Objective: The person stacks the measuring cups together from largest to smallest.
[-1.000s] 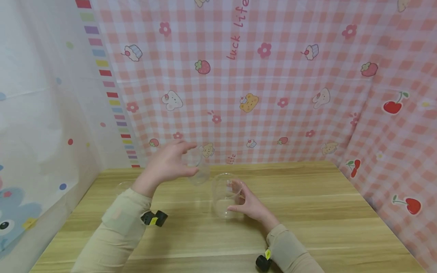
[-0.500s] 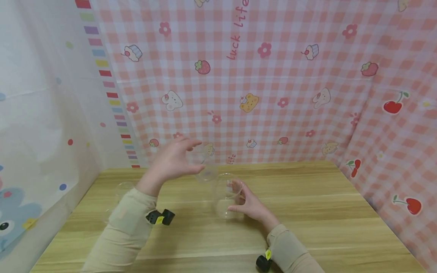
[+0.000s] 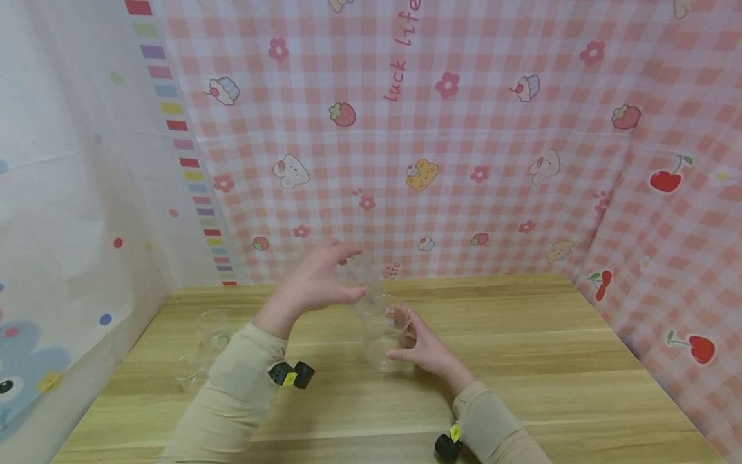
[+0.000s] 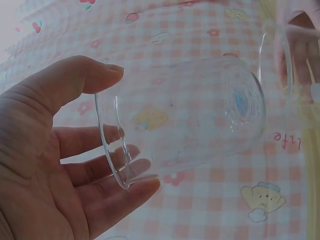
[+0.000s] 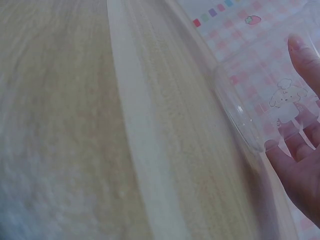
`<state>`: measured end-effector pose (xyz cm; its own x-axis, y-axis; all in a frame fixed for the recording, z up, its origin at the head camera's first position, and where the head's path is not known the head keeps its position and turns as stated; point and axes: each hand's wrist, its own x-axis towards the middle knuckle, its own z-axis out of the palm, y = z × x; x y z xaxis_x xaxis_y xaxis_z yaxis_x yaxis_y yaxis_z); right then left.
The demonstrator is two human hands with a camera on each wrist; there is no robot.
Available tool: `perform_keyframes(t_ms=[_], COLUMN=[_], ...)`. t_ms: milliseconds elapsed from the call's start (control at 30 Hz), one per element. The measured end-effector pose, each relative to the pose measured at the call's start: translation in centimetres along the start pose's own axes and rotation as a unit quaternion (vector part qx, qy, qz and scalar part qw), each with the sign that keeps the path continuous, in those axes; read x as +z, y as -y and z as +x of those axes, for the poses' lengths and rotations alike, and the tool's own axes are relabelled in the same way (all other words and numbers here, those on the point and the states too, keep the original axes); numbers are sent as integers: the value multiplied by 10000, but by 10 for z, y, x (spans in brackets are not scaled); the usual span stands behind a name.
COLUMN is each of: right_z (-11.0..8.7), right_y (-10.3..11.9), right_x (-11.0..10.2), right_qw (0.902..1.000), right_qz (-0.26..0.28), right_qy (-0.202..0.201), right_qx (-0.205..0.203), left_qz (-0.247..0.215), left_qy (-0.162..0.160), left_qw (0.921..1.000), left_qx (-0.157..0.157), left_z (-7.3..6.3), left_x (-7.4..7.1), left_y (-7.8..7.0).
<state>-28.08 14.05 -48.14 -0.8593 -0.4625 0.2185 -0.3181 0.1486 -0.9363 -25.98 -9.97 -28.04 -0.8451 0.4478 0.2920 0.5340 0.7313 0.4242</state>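
My left hand (image 3: 313, 280) grips a clear cup (image 4: 185, 110) near its rim, thumb on one side and fingers on the other. This cup is raised off the table and tilted, its base toward the right and its bottom end overlapping the mouth of a second clear cup (image 3: 379, 348) in the head view. That second cup stands upright on the wooden table (image 3: 522, 374). My right hand (image 3: 426, 345) holds it from the right side, thumb in front and fingers behind. In the right wrist view, fingertips (image 5: 271, 145) lie against its clear wall.
Several more clear cups (image 3: 216, 341) stand at the left of the table, partly hidden behind my left sleeve (image 3: 232, 393). A pink checked cloth (image 3: 493, 212) hangs behind the table, and a white patterned cloth (image 3: 75, 193) hangs at the left.
My left hand has moved right with its cup, bringing the cup's base over to the second cup's mouth. The cups at the left have come into view. My right hand has stayed put.
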Motion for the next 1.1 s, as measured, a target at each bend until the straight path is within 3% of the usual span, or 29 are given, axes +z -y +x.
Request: perform_keyframes(t_ms=[600, 833, 1100], right_z=[-1, -2, -1], right_y=[-1, 3, 0], right_x=[-1, -1, -2], right_qw=[10000, 9999, 10000], right_qz=[-56, -85, -61], right_qy=[10, -32, -1], right_qx=[26, 142, -4], left_qz=[142, 182, 300], left_qy=[193, 292, 430], left_qw=[9996, 9994, 9985], left_qx=[166, 67, 148], left_z=[9, 13, 16], left_x=[26, 33, 42], left_y=[-4, -6, -7])
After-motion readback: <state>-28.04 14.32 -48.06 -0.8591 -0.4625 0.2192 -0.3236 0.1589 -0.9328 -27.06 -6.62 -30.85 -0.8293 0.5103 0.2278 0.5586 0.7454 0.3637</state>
